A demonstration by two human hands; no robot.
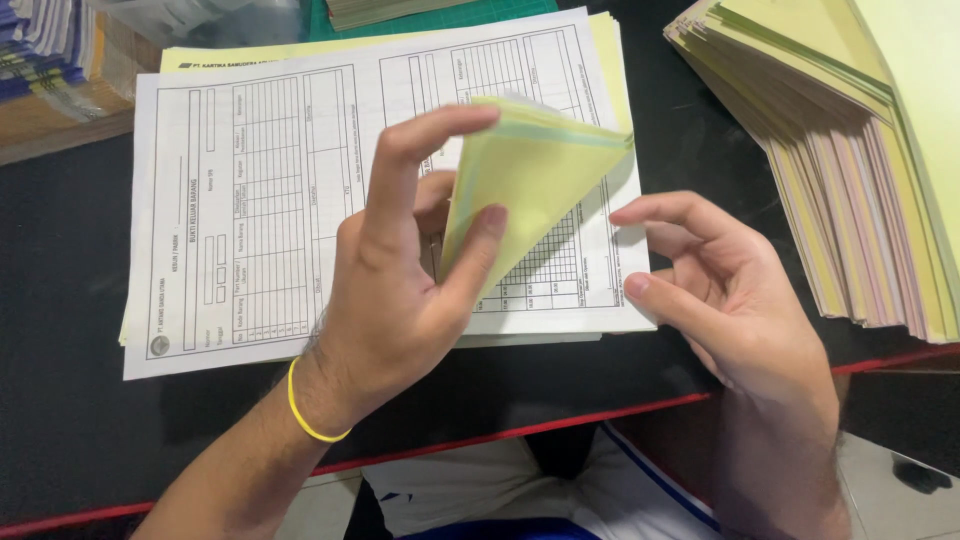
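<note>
My left hand (400,280) pinches a small set of folded-over sheets (535,175), yellow with green and white edges, between thumb and fingers. It lifts them off the right part of a stack of printed white forms (260,190) lying on the black table (70,400). My right hand (725,290) hovers just to the right of the lifted sheets, fingers spread, holding nothing. A yellow rubber band (300,415) circles my left wrist.
A tall fanned pile of yellow, pink and white papers (860,170) lies at the right. A green cutting mat (440,18) and more paper stacks (45,50) lie at the back. The table's red front edge (560,425) runs below my hands.
</note>
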